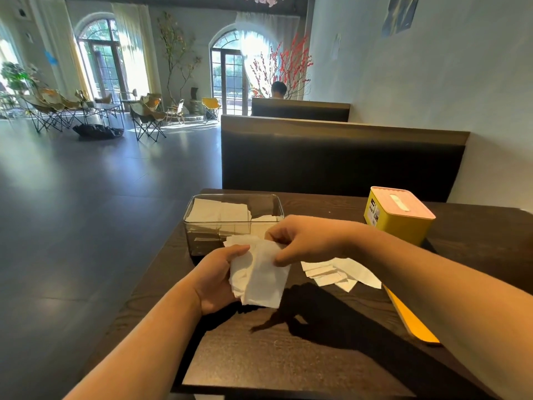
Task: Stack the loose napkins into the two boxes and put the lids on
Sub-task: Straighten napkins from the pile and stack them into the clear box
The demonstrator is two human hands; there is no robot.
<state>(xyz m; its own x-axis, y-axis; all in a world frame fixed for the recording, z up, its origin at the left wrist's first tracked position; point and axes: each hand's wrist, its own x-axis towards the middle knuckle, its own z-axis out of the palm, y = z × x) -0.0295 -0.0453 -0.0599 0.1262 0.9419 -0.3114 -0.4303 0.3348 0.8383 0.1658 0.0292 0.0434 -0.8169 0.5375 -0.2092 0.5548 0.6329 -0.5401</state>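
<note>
My left hand (215,280) grips a bunch of white napkins (259,275) from the left side, held above the dark table. My right hand (302,241) pinches the top edge of the same bunch. Just behind them stands a clear open box (190,226) with napkins lying inside. A yellow box (401,223) with a pink slotted lid on it stands at the right rear. A small pile of loose napkins (340,272) lies on the table under my right forearm. An orange flat lid (412,321) lies at the right, partly hidden by my right arm.
The dark wooden table (288,356) ends at its left edge beside an open grey floor. A dark booth backrest (340,160) rises behind the table. A wall runs along the right. A person sits in the booth further back.
</note>
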